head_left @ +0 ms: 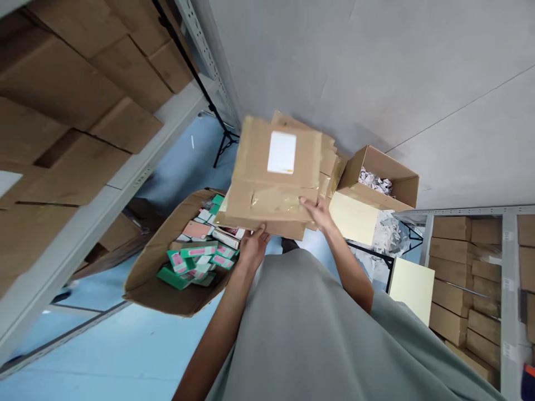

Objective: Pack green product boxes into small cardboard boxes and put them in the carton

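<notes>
A flattened cardboard box (278,192) with a white label (281,152) and strips of clear tape is in front of me, held by both hands. My left hand (254,248) is closed on its lower edge, the fingers partly hidden by the cardboard. At the right side, my right hand (318,213) grips it with the thumb on top and the other fingers largely out of sight. Behind it, more flattened cardboard (328,159) leans near the wall. Just left of my left hand is a large open carton (156,264) of small green, pink and white boxes (200,253).
Shelving with brown cartons (79,83) fills the left side, beside a black tripod stand (221,139). To the right are an open box (378,172) of crumpled paper, pale yellow boards (355,217) and a rack of stacked cartons (451,262). A grey wall (334,61) rises ahead.
</notes>
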The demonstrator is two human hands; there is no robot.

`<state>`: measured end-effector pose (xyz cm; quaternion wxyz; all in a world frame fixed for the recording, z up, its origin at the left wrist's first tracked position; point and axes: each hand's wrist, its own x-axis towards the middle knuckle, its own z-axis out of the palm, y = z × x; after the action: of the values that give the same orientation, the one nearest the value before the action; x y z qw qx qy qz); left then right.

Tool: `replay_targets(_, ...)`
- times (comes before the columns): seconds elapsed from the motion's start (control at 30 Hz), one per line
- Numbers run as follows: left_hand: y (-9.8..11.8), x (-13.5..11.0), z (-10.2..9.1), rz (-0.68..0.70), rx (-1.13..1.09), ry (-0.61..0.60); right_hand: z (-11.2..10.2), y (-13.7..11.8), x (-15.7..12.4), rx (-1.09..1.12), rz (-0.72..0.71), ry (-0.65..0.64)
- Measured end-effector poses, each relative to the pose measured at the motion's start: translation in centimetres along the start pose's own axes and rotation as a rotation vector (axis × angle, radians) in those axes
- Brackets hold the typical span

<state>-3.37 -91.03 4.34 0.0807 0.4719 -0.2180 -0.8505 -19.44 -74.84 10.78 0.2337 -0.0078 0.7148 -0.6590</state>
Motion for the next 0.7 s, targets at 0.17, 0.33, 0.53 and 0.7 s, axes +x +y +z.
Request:
replay_targets(0.17,0.2,1.2,-0.9,-0.019,0.037,0.031,2.2,4.4,-0.7,-0.386,0.109,0.102)
replay_targets(0.33,2.3,1.7,1.1,0.192,0.136,0.128,-1.7,4.0,-1.6,-0.544,0.046,0.198)
replay_targets(0.53,10.5,-0.9,0.4,0.258,0.136,0.206,-7.1,5.2,0.1,-0.606,0.217,0.468)
replay_targets(0.7,15.2,-3.7,-0.3,0.468,0.175,0.125,-6.6,7.4,1.8,-0.605,0.283,0.463)
